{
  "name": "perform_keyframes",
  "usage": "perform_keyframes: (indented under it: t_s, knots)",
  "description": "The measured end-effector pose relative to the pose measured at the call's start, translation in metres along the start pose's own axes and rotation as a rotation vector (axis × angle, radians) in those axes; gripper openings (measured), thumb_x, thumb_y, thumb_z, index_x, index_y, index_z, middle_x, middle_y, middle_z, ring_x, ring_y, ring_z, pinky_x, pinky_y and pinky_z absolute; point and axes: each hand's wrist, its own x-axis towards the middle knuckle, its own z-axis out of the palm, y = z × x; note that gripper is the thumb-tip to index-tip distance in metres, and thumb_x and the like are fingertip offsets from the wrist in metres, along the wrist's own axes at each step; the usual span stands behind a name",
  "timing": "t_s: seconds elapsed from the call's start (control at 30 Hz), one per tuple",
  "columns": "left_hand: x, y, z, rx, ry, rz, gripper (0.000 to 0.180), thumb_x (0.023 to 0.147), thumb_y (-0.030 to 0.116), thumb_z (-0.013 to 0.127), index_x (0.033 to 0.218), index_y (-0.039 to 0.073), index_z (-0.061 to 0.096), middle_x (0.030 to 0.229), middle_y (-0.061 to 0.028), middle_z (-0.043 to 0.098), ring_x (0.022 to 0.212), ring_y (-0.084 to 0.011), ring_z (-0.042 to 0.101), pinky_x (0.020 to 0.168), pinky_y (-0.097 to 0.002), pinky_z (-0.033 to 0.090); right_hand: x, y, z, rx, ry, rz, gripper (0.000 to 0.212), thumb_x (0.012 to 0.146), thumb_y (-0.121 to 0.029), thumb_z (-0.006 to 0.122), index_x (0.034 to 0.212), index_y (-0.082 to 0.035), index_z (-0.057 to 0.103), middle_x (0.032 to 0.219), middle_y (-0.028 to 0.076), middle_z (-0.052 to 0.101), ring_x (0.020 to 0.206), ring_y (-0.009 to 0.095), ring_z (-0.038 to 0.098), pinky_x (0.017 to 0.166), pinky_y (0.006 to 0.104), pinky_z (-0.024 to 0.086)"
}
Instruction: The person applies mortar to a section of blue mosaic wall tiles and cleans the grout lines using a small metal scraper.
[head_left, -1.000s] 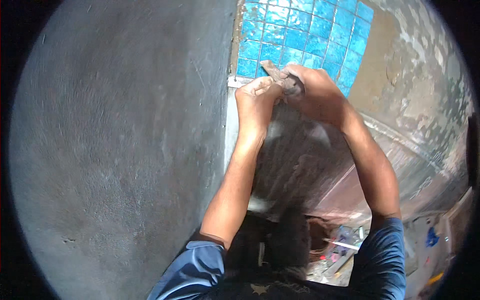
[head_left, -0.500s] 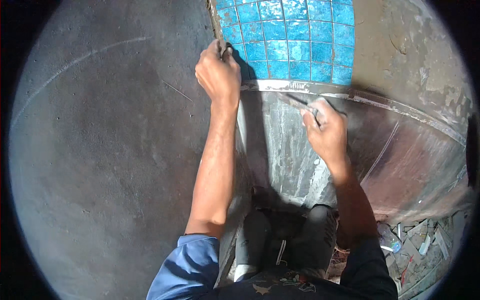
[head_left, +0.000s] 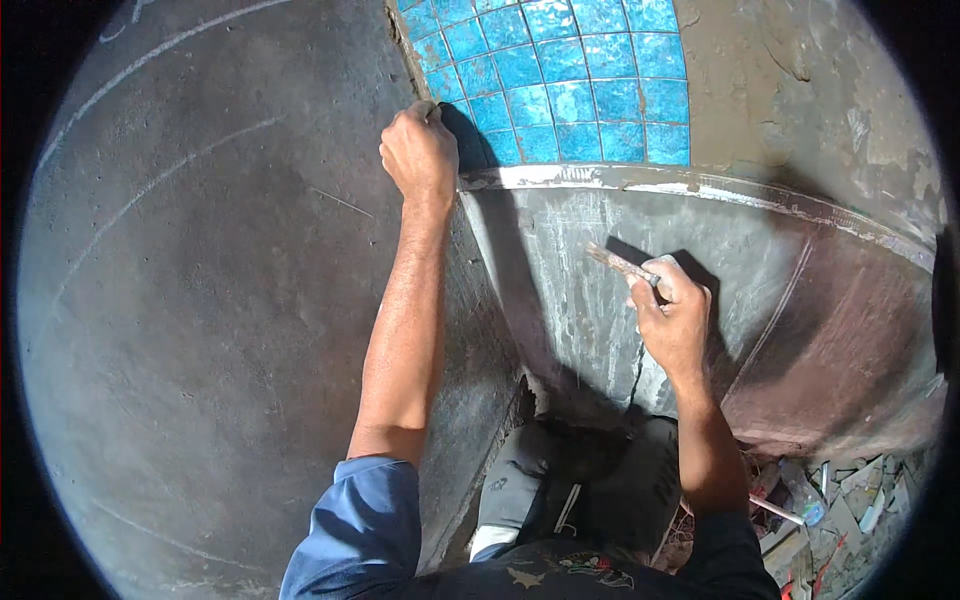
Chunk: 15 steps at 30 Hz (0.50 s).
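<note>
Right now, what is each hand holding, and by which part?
The right hand grips a thin tool by its near end. The left hand is fisted at the blue tiles' edge; what it holds is hidden.

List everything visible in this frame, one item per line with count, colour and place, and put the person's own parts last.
Tile patch: one block of many small squares, blue, upper centre of the wall.
Cement wall: one, grey, fills the left side.
Metal sheet: one, grey to rusty brown, below the tiles on the right.
Bare plaster: one area, brownish, upper right.
Rubble: scattered pieces, mixed colours, floor at lower right.
Thin tool: one, brownish, in the right hand's grip.
Left hand: fist at the tile patch's left edge; what it holds is hidden.
Right hand: in front of the metal sheet.
Sleeves: two, blue, bottom.
</note>
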Motion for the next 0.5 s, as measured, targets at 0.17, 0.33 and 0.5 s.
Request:
perform_keyframes:
  t_s: [0.17, 0.33, 0.5]
  knots:
    - [0.0, 0.015, 0.003, 0.062, -0.072, -0.165, 0.018, 0.091, 0.017, 0.076, 0.106, 0.01, 0.084, 0.099, -0.0215, 0.079, 0.094, -0.0428, 0.077, 0.083, -0.0518, 0.06, -0.003, 0.02, 0.0, -0.007, -0.023, 0.032, 0.006, 0.092, -0.004, 0.073, 0.095, 0.001, 0.069, 0.071, 0.012, 0.067, 0.061, 0.016, 0.066, 0.059, 0.0329, 0.049]
    - [0.004, 0.017, 0.003, 0.071, -0.056, -0.215, 0.02, 0.088, 0.015, 0.078, 0.106, 0.012, 0.085, 0.099, -0.0195, 0.08, 0.095, -0.0405, 0.078, 0.085, -0.0506, 0.06, -0.002, 0.022, 0.009, 0.027, -0.023, 0.022, 0.007, 0.093, -0.003, 0.073, 0.096, 0.001, 0.069, 0.071, 0.012, 0.068, 0.062, 0.017, 0.066, 0.059, 0.0332, 0.049]
    - [0.003, 0.011, 0.007, 0.001, 0.011, -0.163, 0.016, 0.086, 0.011, 0.076, 0.098, 0.007, 0.083, 0.09, -0.0254, 0.077, 0.088, -0.0466, 0.076, 0.079, -0.0569, 0.059, 0.009, 0.014, 0.022, 0.061, -0.022, -0.05, 0.007, 0.093, -0.003, 0.072, 0.098, 0.001, 0.069, 0.075, 0.014, 0.07, 0.064, 0.021, 0.07, 0.062, 0.0348, 0.052]
